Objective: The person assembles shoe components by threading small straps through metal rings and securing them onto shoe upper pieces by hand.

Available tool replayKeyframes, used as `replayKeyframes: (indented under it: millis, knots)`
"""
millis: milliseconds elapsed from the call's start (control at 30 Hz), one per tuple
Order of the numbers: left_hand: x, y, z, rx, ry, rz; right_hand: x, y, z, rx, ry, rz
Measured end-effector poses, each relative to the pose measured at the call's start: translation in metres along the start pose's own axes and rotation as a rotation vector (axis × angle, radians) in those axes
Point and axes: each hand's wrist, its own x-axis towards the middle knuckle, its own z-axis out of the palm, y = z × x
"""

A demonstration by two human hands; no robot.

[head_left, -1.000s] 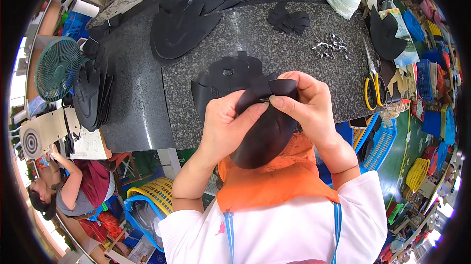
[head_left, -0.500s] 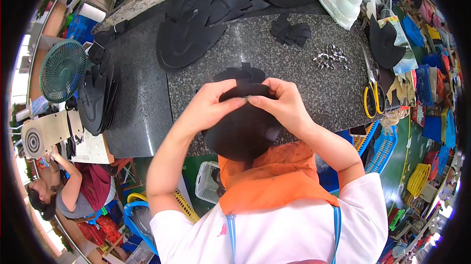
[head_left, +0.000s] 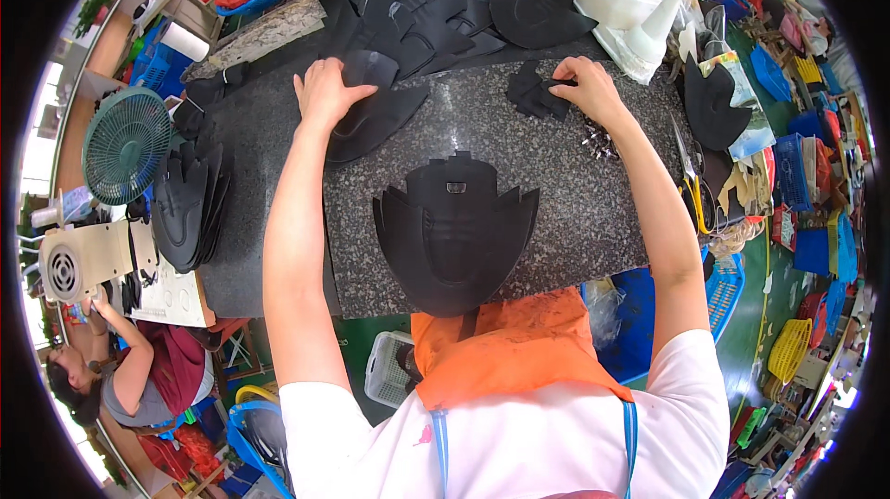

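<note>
We judge a pick-up step: left hand (head_left: 326, 91) flat on a black piece (head_left: 375, 119) near the slab's (head_left: 593, 221) far edge, right hand (head_left: 584, 84) pinching small parts (head_left: 536, 91); both need lifting clear next.

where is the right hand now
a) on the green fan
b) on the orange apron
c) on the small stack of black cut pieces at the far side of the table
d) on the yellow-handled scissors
c: the right hand rests on the small stack of black cut pieces, far across the granite table.
</note>
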Motion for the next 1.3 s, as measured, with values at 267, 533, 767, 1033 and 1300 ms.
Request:
replayKeyframes:
  millis: [267,533,767,1033,1300]
  knots:
    - [-0.064,-0.013,-0.052,-0.255,0.571,0.192,-0.006,-0.014,0.009,0.117,0.13,-0.115]
    - [-0.174,0.074,-0.14,-1.136,-0.135,-0.021,-0.046,-0.081,-0.026,0.555,0.092,-0.034]
    - [-0.192,0.111,-0.098,-1.503,-0.623,0.008,-0.102,-0.177,-0.068,0.352,-0.272,-0.731]
    - [-0.195,0.133,-0.104,-1.207,-0.441,0.062,-0.115,-0.186,-0.057,-0.113,-0.08,-0.872]
    - [-0.199,0.124,-0.096,-1.862,-0.431,-0.177,-0.114,-0.167,-0.067,0.551,0.144,-0.326]
